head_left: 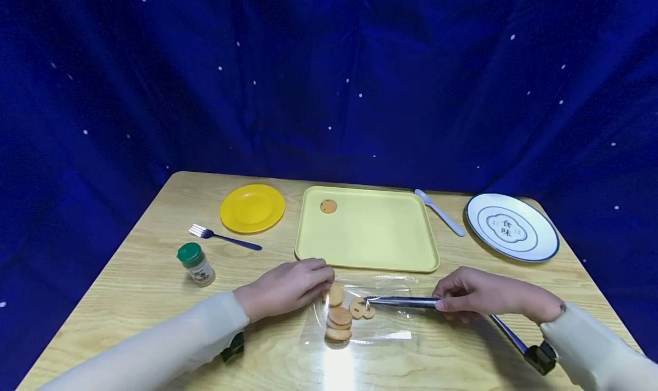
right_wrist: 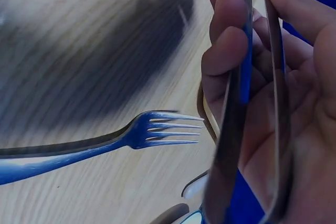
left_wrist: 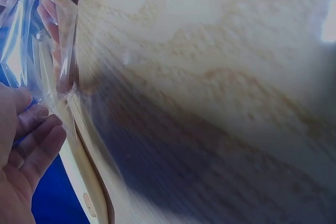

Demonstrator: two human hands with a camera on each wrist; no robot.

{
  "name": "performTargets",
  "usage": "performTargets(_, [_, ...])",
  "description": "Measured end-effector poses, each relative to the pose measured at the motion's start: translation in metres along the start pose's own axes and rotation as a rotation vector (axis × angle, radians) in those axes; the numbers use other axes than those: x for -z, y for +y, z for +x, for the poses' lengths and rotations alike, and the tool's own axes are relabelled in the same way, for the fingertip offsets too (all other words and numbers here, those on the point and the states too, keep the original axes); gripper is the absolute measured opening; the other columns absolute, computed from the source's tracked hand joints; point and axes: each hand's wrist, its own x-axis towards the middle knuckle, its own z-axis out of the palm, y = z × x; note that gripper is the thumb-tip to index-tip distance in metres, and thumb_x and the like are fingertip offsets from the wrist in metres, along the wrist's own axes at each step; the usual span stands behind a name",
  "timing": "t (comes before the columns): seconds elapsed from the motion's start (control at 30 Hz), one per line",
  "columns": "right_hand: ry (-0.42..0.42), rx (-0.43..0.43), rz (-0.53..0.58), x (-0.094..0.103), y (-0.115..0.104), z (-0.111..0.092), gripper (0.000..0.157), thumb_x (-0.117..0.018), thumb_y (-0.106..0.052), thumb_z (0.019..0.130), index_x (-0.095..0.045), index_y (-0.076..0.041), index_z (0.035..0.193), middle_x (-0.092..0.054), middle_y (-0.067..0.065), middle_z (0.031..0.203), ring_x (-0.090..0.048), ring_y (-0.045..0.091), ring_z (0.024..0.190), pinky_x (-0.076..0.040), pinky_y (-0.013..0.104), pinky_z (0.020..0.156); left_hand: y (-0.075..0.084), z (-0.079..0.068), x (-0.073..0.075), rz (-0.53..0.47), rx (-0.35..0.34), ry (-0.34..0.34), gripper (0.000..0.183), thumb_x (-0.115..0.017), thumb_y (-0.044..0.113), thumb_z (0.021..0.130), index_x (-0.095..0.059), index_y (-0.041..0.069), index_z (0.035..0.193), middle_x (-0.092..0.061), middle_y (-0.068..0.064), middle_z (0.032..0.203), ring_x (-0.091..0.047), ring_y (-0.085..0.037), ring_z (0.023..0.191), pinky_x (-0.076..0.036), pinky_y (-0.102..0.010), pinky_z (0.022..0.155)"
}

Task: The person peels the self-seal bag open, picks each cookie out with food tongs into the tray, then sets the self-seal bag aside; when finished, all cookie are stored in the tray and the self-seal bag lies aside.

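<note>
A clear plastic bag (head_left: 393, 328) lies on the table before me with several round cookies (head_left: 339, 317) in it. My left hand (head_left: 288, 288) pinches the bag's edge; in the left wrist view its fingertips hold the crinkled plastic (left_wrist: 21, 51). My right hand (head_left: 475, 294) grips metal tongs (head_left: 406, 302), whose tips reach over the bag and meet a cookie (head_left: 358, 308) with cut-out marks. Whether the tips clasp that cookie is too small to tell. Both tong arms (right_wrist: 228, 145) show between thumb and fingers in the right wrist view.
Behind the bag stands a pale yellow tray (head_left: 370, 231) with one cookie (head_left: 328, 206) at its upper left. Left are a yellow plate (head_left: 252, 208), a fork (head_left: 226, 238) and a green-lidded shaker (head_left: 196, 264). Right are a spoon (head_left: 439, 213) and white plates (head_left: 534, 237). Another fork (right_wrist: 139, 130) lies below my right hand.
</note>
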Motion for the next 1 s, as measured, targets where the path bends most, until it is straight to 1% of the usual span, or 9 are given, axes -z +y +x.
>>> performTargets(0.1, [-0.018, -0.04, 0.022, 0.002, -0.002, 0.003, 0.023, -0.054, -0.017, 0.099, -0.062, 0.003, 0.09, -0.058, 0.029, 0.071, -0.052, 0.0, 0.052, -0.042, 0.021, 0.038, -0.001, 0.0, 0.001, 0.009, 0.002, 0.006, 0.006, -0.051, 0.023, 0.101, -0.056, 0.021, 0.099, -0.054, 0.009, 0.087, -0.048, -0.003, 0.075, -0.048, -0.017, 0.064])
performTargets(0.2, [-0.04, -0.045, 0.023, 0.003, -0.003, 0.004, 0.025, -0.054, -0.018, 0.099, -0.062, 0.004, 0.091, -0.058, 0.032, 0.073, -0.053, -0.001, 0.052, -0.043, 0.021, 0.039, -0.001, -0.001, 0.0, 0.007, 0.003, -0.003, 0.007, -0.051, 0.023, 0.101, -0.056, 0.021, 0.098, -0.054, 0.009, 0.088, -0.049, -0.003, 0.075, -0.048, -0.017, 0.065])
performTargets(0.33, [-0.041, -0.007, 0.024, 0.005, -0.002, 0.001, 0.022, -0.052, -0.015, 0.1, -0.062, 0.003, 0.092, -0.058, 0.033, 0.074, -0.053, -0.002, 0.053, -0.045, 0.023, 0.04, -0.001, -0.002, 0.0, -0.005, 0.007, -0.008, 0.006, -0.051, 0.023, 0.101, -0.056, 0.022, 0.097, -0.054, 0.009, 0.087, -0.049, -0.003, 0.075, -0.048, -0.016, 0.065])
performTargets(0.47, [-0.028, 0.046, 0.025, 0.008, -0.001, -0.008, 0.019, -0.05, -0.01, 0.1, -0.062, 0.001, 0.091, -0.057, 0.031, 0.073, -0.052, -0.001, 0.053, -0.046, 0.025, 0.039, -0.002, -0.002, 0.0, -0.012, 0.004, -0.002, 0.006, -0.052, 0.023, 0.101, -0.056, 0.022, 0.097, -0.053, 0.009, 0.087, -0.049, -0.002, 0.075, -0.048, -0.016, 0.065])
performTargets(0.57, [-0.016, 0.074, 0.033, 0.012, -0.001, -0.021, 0.018, -0.048, -0.006, 0.1, -0.061, -0.001, 0.089, -0.057, 0.027, 0.072, -0.053, -0.002, 0.054, -0.048, 0.026, 0.04, -0.003, -0.001, -0.001, -0.007, 0.0, -0.001, 0.006, -0.052, 0.023, 0.101, -0.055, 0.022, 0.096, -0.053, 0.009, 0.086, -0.048, -0.002, 0.074, -0.047, -0.016, 0.064])
performTargets(0.7, [-0.006, 0.104, 0.039, 0.023, 0.0, -0.048, 0.02, -0.044, 0.001, 0.1, -0.06, -0.003, 0.088, -0.058, 0.021, 0.072, -0.053, 0.005, 0.051, -0.046, 0.023, 0.042, -0.003, -0.001, -0.002, -0.003, -0.004, -0.006, 0.006, -0.051, 0.023, 0.101, -0.055, 0.022, 0.096, -0.053, 0.009, 0.087, -0.049, -0.002, 0.075, -0.047, -0.015, 0.064])
performTargets(0.87, [0.039, 0.054, 0.031, 0.044, 0.003, -0.087, 0.025, -0.042, 0.007, 0.098, -0.064, -0.006, 0.096, -0.061, 0.013, 0.075, -0.054, 0.018, 0.05, -0.045, 0.025, 0.041, -0.004, -0.003, -0.003, 0.004, 0.001, 0.001, 0.006, -0.051, 0.023, 0.101, -0.055, 0.022, 0.097, -0.053, 0.009, 0.087, -0.049, -0.002, 0.075, -0.047, -0.015, 0.063])
performTargets(0.9, [0.057, 0.037, 0.026, 0.048, 0.004, -0.093, 0.026, -0.042, 0.007, 0.098, -0.064, -0.007, 0.097, -0.062, 0.011, 0.076, -0.055, 0.018, 0.051, -0.045, 0.025, 0.042, -0.004, -0.003, -0.002, 0.004, 0.001, 0.003, 0.006, -0.051, 0.023, 0.101, -0.055, 0.021, 0.097, -0.053, 0.009, 0.087, -0.049, -0.003, 0.074, -0.047, -0.015, 0.063])
performTargets(1.0, [0.129, 0.01, 0.0, 0.06, 0.008, -0.104, 0.027, -0.041, 0.008, 0.098, -0.064, -0.006, 0.098, -0.064, 0.004, 0.075, -0.054, 0.019, 0.052, -0.045, 0.027, 0.043, -0.004, -0.002, -0.002, 0.0, -0.005, 0.008, 0.006, -0.052, 0.023, 0.101, -0.056, 0.022, 0.097, -0.053, 0.009, 0.088, -0.049, -0.003, 0.075, -0.048, -0.015, 0.064])
